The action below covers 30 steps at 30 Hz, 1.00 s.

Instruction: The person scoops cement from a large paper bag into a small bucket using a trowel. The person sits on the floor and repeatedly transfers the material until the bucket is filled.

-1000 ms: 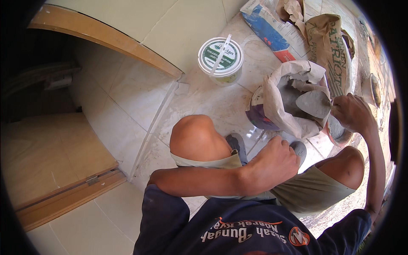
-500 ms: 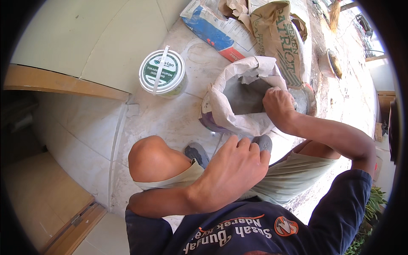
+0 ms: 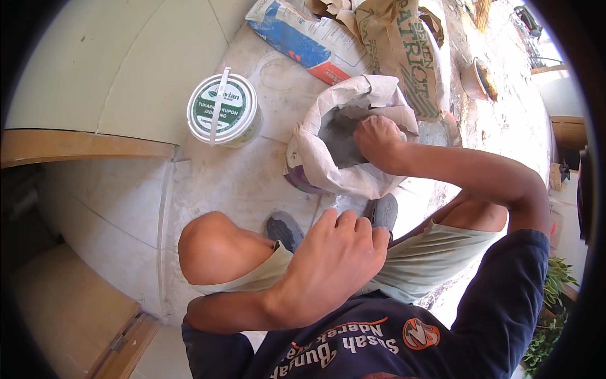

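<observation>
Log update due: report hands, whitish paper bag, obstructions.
Right hand at open mouth of whitish paper bag, hold hidden. Left hand loosely curled, palm hidden. Grey contents inside. Round white lidded tub apart, not obstructing.

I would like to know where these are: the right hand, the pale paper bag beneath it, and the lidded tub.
Right hand [image 3: 380, 142]: head view, back of the hand.
Pale paper bag [image 3: 310, 150]: head view, rim, left side.
Lidded tub [image 3: 230, 111]: head view, lid's green label.

- Off-white crumpled paper bag, its ragged mouth open upward, rim folded outward
- Grey powdery-looking material inside the bag, partly hidden
- Purple-and-white container beneath, mostly covered, on pale tiled floor
</observation>
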Tool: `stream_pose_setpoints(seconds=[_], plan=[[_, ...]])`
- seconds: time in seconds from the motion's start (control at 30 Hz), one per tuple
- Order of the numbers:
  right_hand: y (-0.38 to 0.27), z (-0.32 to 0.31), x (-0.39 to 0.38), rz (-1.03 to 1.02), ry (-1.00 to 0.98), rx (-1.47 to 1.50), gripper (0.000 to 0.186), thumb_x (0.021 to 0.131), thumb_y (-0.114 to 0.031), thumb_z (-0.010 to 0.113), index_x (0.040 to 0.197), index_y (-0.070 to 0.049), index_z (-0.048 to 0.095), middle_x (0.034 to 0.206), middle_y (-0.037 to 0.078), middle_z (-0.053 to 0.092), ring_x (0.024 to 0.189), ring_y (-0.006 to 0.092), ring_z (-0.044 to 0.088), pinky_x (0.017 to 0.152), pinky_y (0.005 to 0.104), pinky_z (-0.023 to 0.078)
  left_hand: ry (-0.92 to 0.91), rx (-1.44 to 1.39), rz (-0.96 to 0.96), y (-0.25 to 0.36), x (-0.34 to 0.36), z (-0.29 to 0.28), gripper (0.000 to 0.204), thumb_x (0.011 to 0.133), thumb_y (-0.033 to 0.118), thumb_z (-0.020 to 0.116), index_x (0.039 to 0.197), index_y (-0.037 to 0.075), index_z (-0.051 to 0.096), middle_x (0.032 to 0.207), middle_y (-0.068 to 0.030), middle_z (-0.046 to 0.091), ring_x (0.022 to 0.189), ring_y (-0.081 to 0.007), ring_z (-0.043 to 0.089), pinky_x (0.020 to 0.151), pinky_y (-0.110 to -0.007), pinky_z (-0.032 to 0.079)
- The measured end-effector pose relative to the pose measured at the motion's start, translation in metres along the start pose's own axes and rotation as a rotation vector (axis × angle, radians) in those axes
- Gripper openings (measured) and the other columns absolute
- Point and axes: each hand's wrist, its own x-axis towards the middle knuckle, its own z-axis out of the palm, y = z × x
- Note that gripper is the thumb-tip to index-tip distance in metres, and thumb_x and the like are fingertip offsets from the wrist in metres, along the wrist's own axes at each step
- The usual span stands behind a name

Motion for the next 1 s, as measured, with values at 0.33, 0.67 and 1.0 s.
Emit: stream_pose_setpoints(seconds=[0.33, 0.67, 1.0], plan=[[-0.001, 0.014, -0.013, -0.017, -0.087, 0.083, 0.021, 0.097, -0.017, 0.065, 0.112, -0.009, 0.077, 0.115, 0.009, 0.075, 0.110, 0.0241, 0.073, 0.079, 0.0370, 0.061, -0.005, -0.035, 0.013, 0.002, 0.010, 0.002, 0.009, 0.083, 0.016, 0.070, 0.090, 0.012, 0.064, 0.078, -0.0027, 0.057, 0.080, -0.0194, 0.061, 0.069, -0.035, 0.043], [0.009, 0.080, 0.014, -0.053, 0.056, 0.338, 0.027, 0.099, -0.024, 0.061, 0.116, -0.005, 0.071, 0.112, 0.018, 0.076, 0.106, 0.0344, 0.075, 0.088, 0.0456, 0.060, -0.044, -0.038, 0.085, 0.013, 0.021, -0.004, 0.011, 0.082, 0.015, 0.070, 0.092, 0.011, 0.065, 0.078, -0.0027, 0.058, 0.079, -0.0193, 0.061, 0.069, -0.035, 0.043], [0.005, 0.088, 0.028, -0.199, 0.151, 0.783, 0.046, 0.104, -0.042, 0.058, 0.107, 0.001, 0.069, 0.105, 0.027, 0.074, 0.105, 0.0455, 0.071, 0.097, 0.0538, 0.054, -0.034, -0.028, 0.070, 0.011, 0.017, 0.002, 0.032, 0.088, 0.034, 0.080, 0.101, 0.009, 0.067, 0.083, -0.0044, 0.061, 0.085, -0.0225, 0.064, 0.072, -0.038, 0.045]])
